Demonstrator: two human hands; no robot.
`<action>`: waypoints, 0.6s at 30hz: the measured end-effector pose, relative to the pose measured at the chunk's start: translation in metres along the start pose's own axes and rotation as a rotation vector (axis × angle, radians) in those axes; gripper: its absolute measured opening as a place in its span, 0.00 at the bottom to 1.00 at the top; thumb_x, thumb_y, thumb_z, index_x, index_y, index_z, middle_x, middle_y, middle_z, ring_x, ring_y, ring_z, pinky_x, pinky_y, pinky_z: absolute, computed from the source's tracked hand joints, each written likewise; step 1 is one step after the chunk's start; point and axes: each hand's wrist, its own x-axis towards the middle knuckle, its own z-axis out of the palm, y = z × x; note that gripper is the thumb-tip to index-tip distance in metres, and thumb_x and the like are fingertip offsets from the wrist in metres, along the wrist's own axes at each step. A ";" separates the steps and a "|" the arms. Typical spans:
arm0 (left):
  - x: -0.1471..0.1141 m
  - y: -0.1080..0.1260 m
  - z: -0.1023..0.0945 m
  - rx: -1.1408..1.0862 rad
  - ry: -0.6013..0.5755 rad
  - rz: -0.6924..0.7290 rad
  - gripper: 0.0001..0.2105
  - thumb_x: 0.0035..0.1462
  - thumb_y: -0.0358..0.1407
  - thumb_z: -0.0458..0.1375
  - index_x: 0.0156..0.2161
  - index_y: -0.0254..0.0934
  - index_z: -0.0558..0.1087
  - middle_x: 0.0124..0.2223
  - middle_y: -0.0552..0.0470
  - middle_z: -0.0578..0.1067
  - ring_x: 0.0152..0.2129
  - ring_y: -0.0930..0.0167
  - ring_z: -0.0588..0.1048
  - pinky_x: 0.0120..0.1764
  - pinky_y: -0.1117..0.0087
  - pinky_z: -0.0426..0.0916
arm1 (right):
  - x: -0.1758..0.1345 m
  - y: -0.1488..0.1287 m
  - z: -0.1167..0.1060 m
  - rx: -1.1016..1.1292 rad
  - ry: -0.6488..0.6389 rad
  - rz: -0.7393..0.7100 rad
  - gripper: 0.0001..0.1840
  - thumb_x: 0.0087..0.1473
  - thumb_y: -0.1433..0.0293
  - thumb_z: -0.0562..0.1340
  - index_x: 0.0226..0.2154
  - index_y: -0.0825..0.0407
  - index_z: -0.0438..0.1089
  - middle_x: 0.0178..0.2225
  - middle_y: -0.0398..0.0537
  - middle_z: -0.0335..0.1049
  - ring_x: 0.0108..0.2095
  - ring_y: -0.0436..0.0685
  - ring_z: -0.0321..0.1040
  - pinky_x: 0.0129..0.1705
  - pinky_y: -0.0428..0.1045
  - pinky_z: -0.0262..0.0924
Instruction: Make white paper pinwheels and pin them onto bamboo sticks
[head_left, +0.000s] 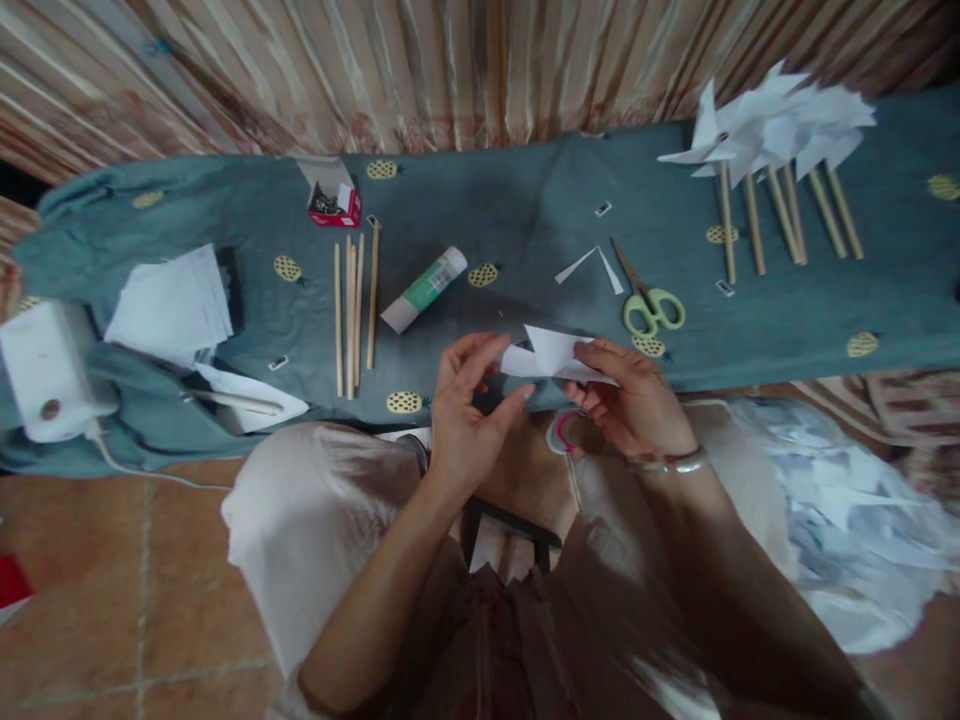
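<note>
My right hand [626, 395], with a bracelet at the wrist, pinches a piece of folded white paper [555, 352] between thumb and fingers above the near table edge. The paper has pointed, cut flaps. My left hand [472, 400] is at the paper's left end, thumb held apart from the fingers; the fingertips are close to the paper, and I cannot tell whether they touch it. Just beyond the right hand lie green-handled scissors [646, 300] and two thin paper slivers [576, 265]. A glue stick [425, 290] lies beyond the left hand.
Several wooden sticks [352, 320] and a red box of small metal pieces [334, 205] are at left. Further left are a paper stack [176, 305] and a white corded device [52, 370]. Finished paper pinwheels [780, 125] lie far right. A bag of paper scraps [862, 530] is beside my right leg.
</note>
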 end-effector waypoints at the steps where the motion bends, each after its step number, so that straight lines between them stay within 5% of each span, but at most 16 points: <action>1: 0.000 -0.001 0.000 0.007 0.002 0.002 0.20 0.54 0.40 0.67 0.52 0.46 0.73 0.53 0.48 0.70 0.42 0.68 0.72 0.38 0.68 0.70 | 0.000 0.000 0.001 0.006 -0.012 0.007 0.15 0.33 0.69 0.76 0.23 0.53 0.71 0.22 0.36 0.70 0.22 0.44 0.68 0.23 0.39 0.67; 9: 0.003 0.000 -0.004 0.051 0.055 0.015 0.09 0.52 0.38 0.68 0.40 0.42 0.78 0.52 0.48 0.72 0.50 0.63 0.69 0.49 0.61 0.66 | 0.002 0.005 0.002 0.059 -0.086 0.031 0.14 0.33 0.71 0.76 0.22 0.52 0.71 0.22 0.37 0.70 0.22 0.45 0.67 0.21 0.41 0.65; 18: 0.008 -0.004 -0.008 -0.055 -0.129 -0.116 0.03 0.47 0.31 0.65 0.30 0.40 0.77 0.41 0.51 0.78 0.44 0.64 0.72 0.49 0.60 0.65 | 0.009 0.014 -0.008 0.000 -0.208 0.005 0.10 0.42 0.68 0.74 0.23 0.47 0.72 0.25 0.39 0.74 0.25 0.51 0.70 0.22 0.46 0.65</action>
